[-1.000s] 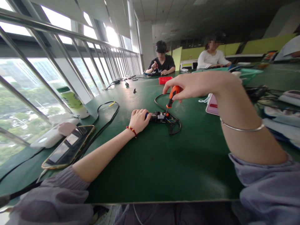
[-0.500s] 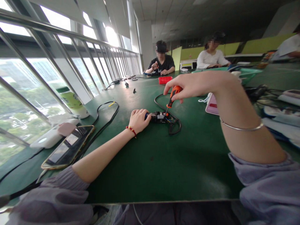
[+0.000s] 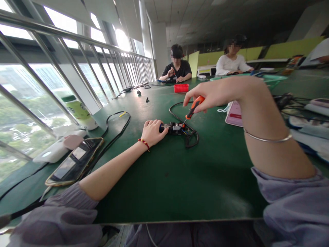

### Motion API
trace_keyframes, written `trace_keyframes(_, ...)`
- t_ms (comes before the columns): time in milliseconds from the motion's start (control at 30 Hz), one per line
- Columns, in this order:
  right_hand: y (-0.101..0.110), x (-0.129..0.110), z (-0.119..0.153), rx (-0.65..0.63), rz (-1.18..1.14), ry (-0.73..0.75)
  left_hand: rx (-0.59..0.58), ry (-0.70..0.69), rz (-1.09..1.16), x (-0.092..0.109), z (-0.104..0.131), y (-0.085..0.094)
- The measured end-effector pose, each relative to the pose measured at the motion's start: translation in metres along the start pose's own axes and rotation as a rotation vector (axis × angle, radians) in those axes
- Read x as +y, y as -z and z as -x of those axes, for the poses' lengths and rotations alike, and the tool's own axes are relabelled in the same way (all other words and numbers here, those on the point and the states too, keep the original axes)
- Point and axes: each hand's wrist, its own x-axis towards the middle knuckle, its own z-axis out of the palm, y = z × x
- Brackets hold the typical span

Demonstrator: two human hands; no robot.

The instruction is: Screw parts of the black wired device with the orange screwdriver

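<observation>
The right hand point(image 3: 207, 97) is gripping an orange-and-black screwdriver point(image 3: 194, 107), leaning further right than half a second ago, its shaft angling down to an opened black device point(image 3: 176, 128). The left hand point(image 3: 154, 132) is grasping the device's left end on the green tabletop point(image 3: 167, 192), whose near edge is running well apart. The device is showing grey and orange parts, a black cable point(image 3: 197, 138) looping beside it

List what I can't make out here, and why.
Head view: the left end of the black device, under the left hand.
Head view: whether the tip of the screwdriver meets a screw; too small.
Head view: the screwdriver's upper end, covered by the right hand.
Head view: part of the pink case, behind the right forearm.
Head view: the rest of the far-right person, cut off by the edge.
</observation>
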Motion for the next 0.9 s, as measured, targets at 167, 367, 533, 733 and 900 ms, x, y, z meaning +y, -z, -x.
trace_keyframes(167,-0.002,0.000,0.000,0.036,0.002,-0.023,-0.011,0.006,0.005,0.002,0.000,0.002)
trace_keyframes(367,-0.007,-0.021,-0.003,0.034,-0.034,-0.074,-0.008,-0.004,0.000,0.003,0.000,0.001)
trace_keyframes(533,-0.006,-0.022,-0.003,0.063,-0.031,-0.059,-0.016,-0.007,-0.011,0.002,0.000,0.001)
trace_keyframes(733,-0.001,-0.011,-0.001,0.030,0.019,0.032,-0.012,-0.012,-0.022,0.001,-0.001,0.000)
trace_keyframes(900,-0.005,-0.013,-0.005,0.028,-0.063,0.006,-0.015,-0.008,-0.019,0.002,-0.001,0.001)
